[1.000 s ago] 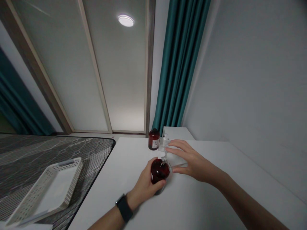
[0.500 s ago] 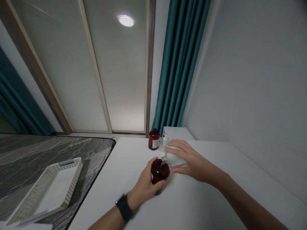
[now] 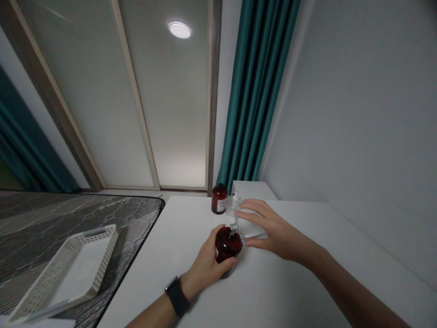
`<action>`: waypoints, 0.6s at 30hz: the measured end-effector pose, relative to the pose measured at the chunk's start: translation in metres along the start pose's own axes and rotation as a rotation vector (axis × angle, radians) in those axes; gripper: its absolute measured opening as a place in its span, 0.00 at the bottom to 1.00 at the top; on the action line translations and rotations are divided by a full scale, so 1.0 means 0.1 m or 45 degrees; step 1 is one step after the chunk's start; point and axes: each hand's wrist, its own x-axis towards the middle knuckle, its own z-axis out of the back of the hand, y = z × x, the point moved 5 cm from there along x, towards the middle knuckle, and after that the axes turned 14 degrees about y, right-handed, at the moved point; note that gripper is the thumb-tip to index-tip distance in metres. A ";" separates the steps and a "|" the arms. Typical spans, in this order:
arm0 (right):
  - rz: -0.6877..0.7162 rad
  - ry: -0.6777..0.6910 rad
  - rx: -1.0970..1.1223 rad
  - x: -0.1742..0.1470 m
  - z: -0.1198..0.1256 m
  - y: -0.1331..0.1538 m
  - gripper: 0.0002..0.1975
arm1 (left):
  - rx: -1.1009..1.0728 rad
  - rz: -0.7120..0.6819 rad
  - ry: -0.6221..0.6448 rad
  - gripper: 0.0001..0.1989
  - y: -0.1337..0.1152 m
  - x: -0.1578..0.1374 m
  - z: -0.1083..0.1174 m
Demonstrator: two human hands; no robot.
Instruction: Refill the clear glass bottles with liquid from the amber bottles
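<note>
My left hand (image 3: 208,262) is wrapped round a dark red, rounded bottle (image 3: 228,243) above the white table. A small clear piece shows at the top of this bottle. My right hand (image 3: 273,228) curves its fingers and thumb round a clear, see-through container (image 3: 251,228), close against the red bottle's right side. Its exact kind and outline are hard to make out. Beyond my hands stands a second dark red bottle (image 3: 219,199) with a white label and black top. Beside that is another clear item (image 3: 234,203), partly hidden behind my right fingertips.
A white table (image 3: 164,269) lies under my hands, with a white box-like surface (image 3: 254,189) at its far end. To the left, a white perforated basket (image 3: 99,269) rests on a grey patterned surface (image 3: 136,214). Teal curtains (image 3: 256,91) hang behind, and a pale wall (image 3: 358,114) runs along the right.
</note>
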 end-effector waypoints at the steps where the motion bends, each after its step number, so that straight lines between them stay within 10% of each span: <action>1: 0.000 0.001 -0.001 0.00 0.00 0.00 0.35 | -0.001 0.000 0.000 0.37 0.01 0.00 0.00; 18: 0.028 -0.012 -0.044 0.01 0.01 0.03 0.33 | -0.009 -0.005 -0.002 0.38 0.05 0.00 -0.01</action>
